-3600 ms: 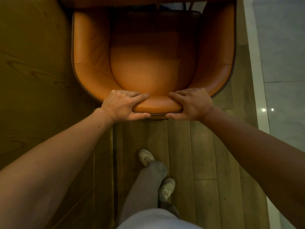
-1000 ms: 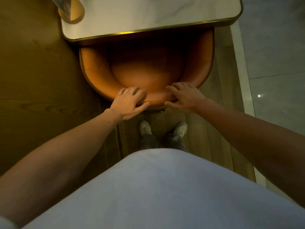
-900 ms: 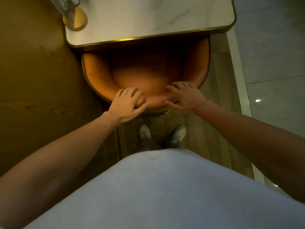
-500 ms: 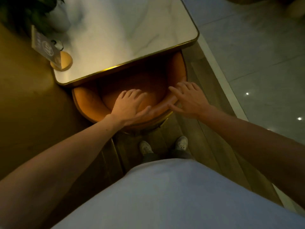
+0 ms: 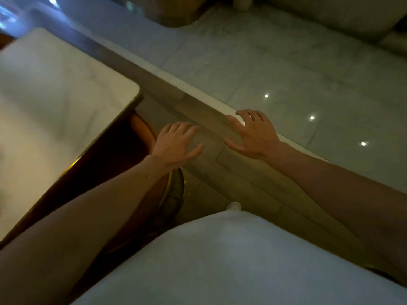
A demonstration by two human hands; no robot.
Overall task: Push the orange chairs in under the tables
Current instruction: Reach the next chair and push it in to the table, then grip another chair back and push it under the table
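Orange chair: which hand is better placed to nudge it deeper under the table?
Left. The left hand is open right beside the orange chair at the table edge; the right hand is open over the floor, farther from it.

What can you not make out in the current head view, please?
Head view:
- Orange leather chair: mostly hidden beneath the white marble table and the left forearm.
- Shoes: covered by the pale shirt; one toe shows.
- Table's far end: motion-blurred, cut by the left edge.
- Left hand: contact with the chair unclear.
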